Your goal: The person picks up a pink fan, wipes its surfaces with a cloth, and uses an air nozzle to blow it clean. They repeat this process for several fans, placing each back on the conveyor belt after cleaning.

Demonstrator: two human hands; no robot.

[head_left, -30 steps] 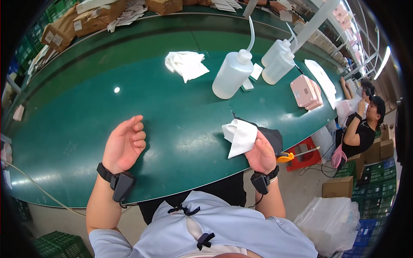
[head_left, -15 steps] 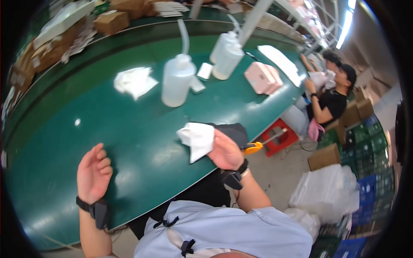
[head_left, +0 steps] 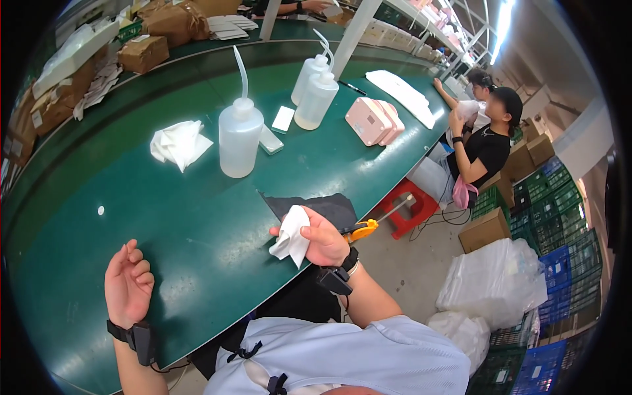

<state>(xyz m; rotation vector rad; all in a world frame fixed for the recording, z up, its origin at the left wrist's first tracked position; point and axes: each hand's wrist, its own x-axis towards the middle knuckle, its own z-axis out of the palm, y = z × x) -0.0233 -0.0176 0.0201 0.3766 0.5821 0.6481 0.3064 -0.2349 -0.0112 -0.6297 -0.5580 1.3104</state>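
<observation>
My right hand [head_left: 324, 238] is closed on a folded white wipe [head_left: 292, 232], its thumb pressed against it, above the table's near edge. A black cloth [head_left: 322, 209] lies flat on the table just beyond that hand. Next to the right wrist, at the edge, is an orange-yellow and black object [head_left: 361, 230] whose kind I cannot make out. Well to the left, my left hand [head_left: 130, 284] is palm up over the table, fingers loosely curled, with nothing in it. A crumpled white wipe [head_left: 181, 145] rests beyond both hands.
On the green table [head_left: 191, 230] stand translucent squeeze bottles [head_left: 240, 141] with bent spouts. Near them are small white boxes [head_left: 283, 120], pink cases [head_left: 372, 122] and a white sheet [head_left: 403, 95]. Two people sit farther right, near a red stool [head_left: 398, 204]. Cardboard boxes [head_left: 143, 54] sit at the far left.
My right hand has tightened around the wipe, which hung loose from the fingers and is now gathered upright. The view has shifted slightly; my left hand keeps its curled pose.
</observation>
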